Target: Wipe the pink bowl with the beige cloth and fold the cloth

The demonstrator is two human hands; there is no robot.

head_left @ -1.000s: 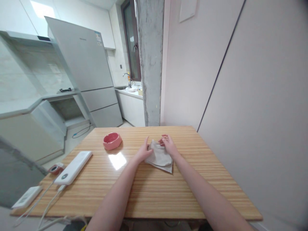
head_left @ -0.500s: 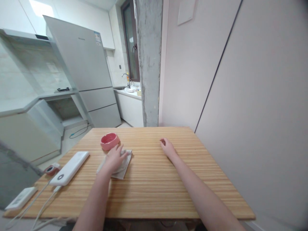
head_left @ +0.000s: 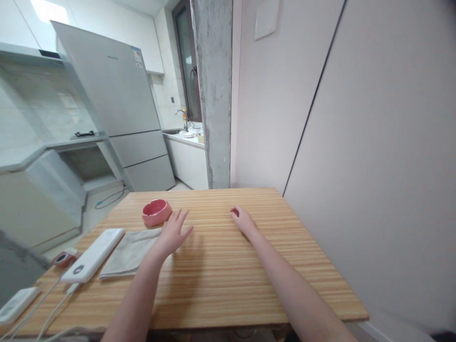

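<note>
My left hand [head_left: 174, 232] hovers over the wooden table with its fingers spread, and nothing is in it. Just left of its fingertips sits a pink ashtray [head_left: 156, 218] with a notched rim. A folded light-grey cloth [head_left: 130, 254] lies flat to the left of my left hand, partly hidden behind the hand and forearm. My right hand [head_left: 242, 220] rests on the table right of centre, its fingers curled into a loose fist with no object visible in them.
A white power bank [head_left: 94, 256] with plugged-in cables lies left of the cloth. Beyond it are a small reddish round object [head_left: 64, 259] and a white power strip [head_left: 17, 304] at the table's [head_left: 221, 285] left edge. A wall [head_left: 384, 166] borders the right side.
The cloth has moved left, from under my left hand to beside the power bank. My left hand has come off it, fingers spread wider. My right hand keeps its pose; the view shifted slightly.
</note>
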